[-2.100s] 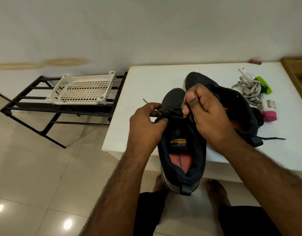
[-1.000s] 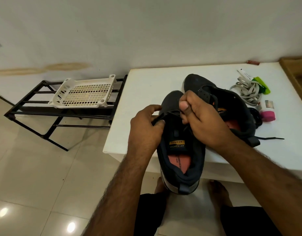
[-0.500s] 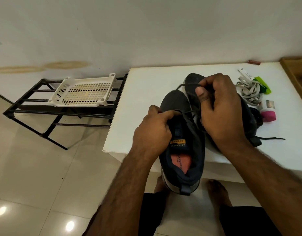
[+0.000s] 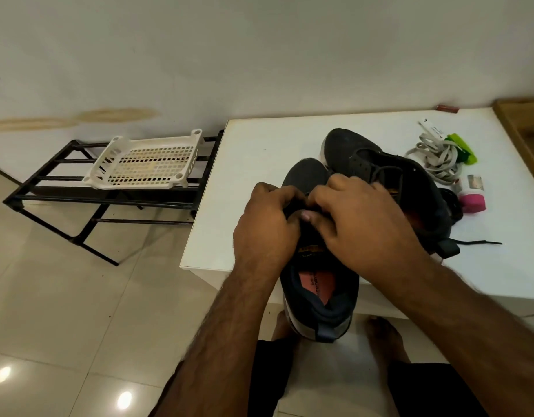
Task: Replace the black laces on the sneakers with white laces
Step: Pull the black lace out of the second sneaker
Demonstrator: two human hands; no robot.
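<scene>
White plastic forms the slotted basket [image 4: 145, 164] sitting on a black metal rack [image 4: 79, 200] at the far left, over pale floor tiles. Next comes the white table [image 4: 259, 152]. At its front edge the left hand [image 4: 264, 227] curls its fingers around the lacing area of the near dark sneaker [image 4: 318, 296], whose heel overhangs the edge. The right hand [image 4: 362, 227] meets it there, fingers bent onto the same spot; whether it pinches a lace cannot be told. The second sneaker [image 4: 359, 158] lies just behind. Further right, a bundle of white laces [image 4: 437, 159] rests beside a green item [image 4: 462, 147] and a pink-capped container [image 4: 472, 200].
</scene>
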